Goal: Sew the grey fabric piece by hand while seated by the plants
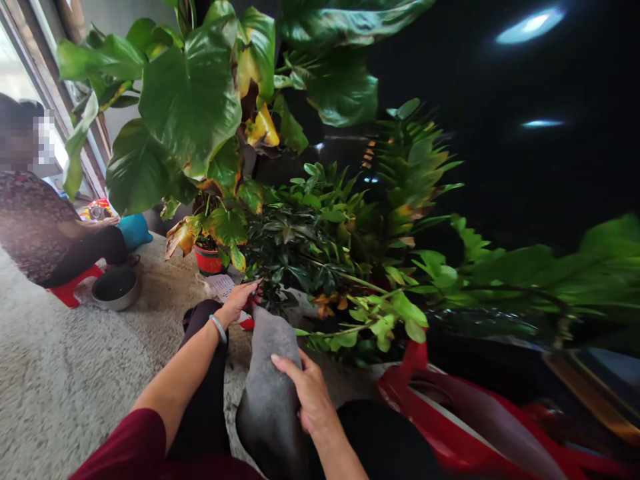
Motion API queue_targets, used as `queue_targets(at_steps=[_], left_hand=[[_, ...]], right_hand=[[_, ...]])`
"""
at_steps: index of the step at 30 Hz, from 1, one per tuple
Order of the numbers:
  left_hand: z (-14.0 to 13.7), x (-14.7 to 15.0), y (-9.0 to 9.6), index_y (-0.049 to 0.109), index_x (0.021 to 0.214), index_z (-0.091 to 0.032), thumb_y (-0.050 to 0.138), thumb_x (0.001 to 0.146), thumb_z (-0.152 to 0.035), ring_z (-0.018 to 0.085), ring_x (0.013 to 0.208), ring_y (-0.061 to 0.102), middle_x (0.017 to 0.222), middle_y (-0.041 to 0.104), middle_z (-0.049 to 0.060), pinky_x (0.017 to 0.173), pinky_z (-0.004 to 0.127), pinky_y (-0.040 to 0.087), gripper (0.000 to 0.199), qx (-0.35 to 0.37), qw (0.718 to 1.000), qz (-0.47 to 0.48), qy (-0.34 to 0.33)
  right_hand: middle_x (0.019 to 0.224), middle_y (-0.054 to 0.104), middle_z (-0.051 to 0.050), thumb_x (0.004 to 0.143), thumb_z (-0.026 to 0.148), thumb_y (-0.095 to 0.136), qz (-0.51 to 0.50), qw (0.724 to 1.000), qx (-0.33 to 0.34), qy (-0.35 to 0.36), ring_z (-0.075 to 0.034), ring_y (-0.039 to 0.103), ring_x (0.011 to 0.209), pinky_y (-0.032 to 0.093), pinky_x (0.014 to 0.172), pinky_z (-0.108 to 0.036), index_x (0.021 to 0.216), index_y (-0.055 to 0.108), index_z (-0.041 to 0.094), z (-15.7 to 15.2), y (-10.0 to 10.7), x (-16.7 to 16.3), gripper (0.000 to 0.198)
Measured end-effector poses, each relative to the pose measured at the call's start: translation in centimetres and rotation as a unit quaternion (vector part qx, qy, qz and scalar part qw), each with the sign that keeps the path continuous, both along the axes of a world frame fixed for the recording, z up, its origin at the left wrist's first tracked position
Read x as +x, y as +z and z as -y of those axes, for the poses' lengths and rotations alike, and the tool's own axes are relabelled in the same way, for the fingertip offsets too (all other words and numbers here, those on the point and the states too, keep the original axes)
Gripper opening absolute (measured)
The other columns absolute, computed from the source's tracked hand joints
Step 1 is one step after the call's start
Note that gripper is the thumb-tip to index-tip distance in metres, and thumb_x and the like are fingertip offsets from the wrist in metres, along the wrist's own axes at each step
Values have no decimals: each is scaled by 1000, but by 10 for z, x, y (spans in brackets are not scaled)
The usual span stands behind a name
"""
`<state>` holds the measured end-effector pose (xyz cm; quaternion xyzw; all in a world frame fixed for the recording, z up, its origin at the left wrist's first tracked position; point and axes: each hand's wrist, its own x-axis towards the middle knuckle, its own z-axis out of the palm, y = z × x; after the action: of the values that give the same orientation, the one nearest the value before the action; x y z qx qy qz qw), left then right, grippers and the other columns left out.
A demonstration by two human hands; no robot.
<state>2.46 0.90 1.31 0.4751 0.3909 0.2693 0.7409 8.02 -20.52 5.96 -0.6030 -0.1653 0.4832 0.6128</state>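
A grey, fuzzy piece of fabric (274,373), long and narrow toward its far end, lies over my lap. My right hand (313,393) grips its right side, with the thumb on top and the fingers curled underneath. Just beyond the fabric's far tip is my left hand (240,300), wearing a pale bangle, its fingers pinched together. A small dark bit shows at those fingertips, too small to name. Whether the left fingers also touch the fabric's tip is unclear.
Potted plants (193,100) with broad leaves stand ahead, one in a red pot (209,260). At right lies a red bag (450,407). A person (37,220) sits at left on a red stool (75,285), beside a grey basin (117,290) on the rough floor (65,373).
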Motion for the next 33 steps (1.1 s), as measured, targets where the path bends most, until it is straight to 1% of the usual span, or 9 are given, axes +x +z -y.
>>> queue_targets(at_steps=[3,7,11,18,22,25,28,30,33], left_hand=[[4,2,2,68,85,-13,64,82,-46,9,46,47,56,57,-2,49,22,36,33,10,1000,-3,-9],[9,6,4,64,72,-14,70,79,-38,9,48,45,52,55,-3,49,21,33,26,48,998,-37,-10],[12,7,2,55,60,-14,73,77,-38,9,51,47,55,59,0,49,21,32,33,70,995,-56,-31],[8,8,-2,54,65,-17,70,78,-45,10,45,46,46,49,-4,46,21,33,35,36,997,-69,-20],[6,9,-4,58,68,-15,67,81,-39,8,45,45,51,55,-3,45,21,32,28,38,998,-55,-11],[4,7,-4,60,71,-14,64,83,-35,8,45,44,55,59,-1,45,20,31,24,33,999,-39,-4],[2,4,-3,60,76,-15,64,83,-38,8,43,44,56,59,-2,46,21,35,25,4,1000,-25,8],[2,2,-1,60,77,-15,65,82,-40,9,44,47,58,60,-2,48,22,39,26,-24,1000,5,13],[6,4,5,62,76,-15,69,78,-40,10,46,49,58,60,-1,53,24,42,26,-68,995,63,22]], right_hand=[[73,76,-3,52,39,86,3,1000,12,-26,-27,70,68,53,64,-34,90,74,19,-1,-1,7,45],[74,77,-4,55,38,84,-2,1000,9,6,-27,70,68,54,64,-34,91,74,18,2,-10,-8,43],[72,76,-4,55,38,84,-6,1000,-2,27,-26,70,66,54,64,-34,91,75,18,4,-13,-17,42],[72,76,-3,52,39,85,-31,999,3,-38,-27,70,67,54,65,-36,87,73,19,-1,-10,0,43],[72,76,-3,54,37,84,55,998,10,12,-25,68,66,52,63,-33,86,74,18,0,-14,-10,39],[70,75,-3,52,36,84,33,999,6,26,-25,67,63,52,60,-33,85,74,18,0,-1,-9,39],[66,73,-2,51,38,84,-22,998,22,-49,-24,66,59,51,57,-33,84,72,19,-8,26,7,39],[65,73,-1,51,36,85,-16,995,56,-86,-23,66,59,51,58,-32,83,71,20,-16,43,16,38],[69,74,0,51,36,85,6,995,83,-61,-23,66,60,52,60,-32,85,72,21,-21,49,14,39]])
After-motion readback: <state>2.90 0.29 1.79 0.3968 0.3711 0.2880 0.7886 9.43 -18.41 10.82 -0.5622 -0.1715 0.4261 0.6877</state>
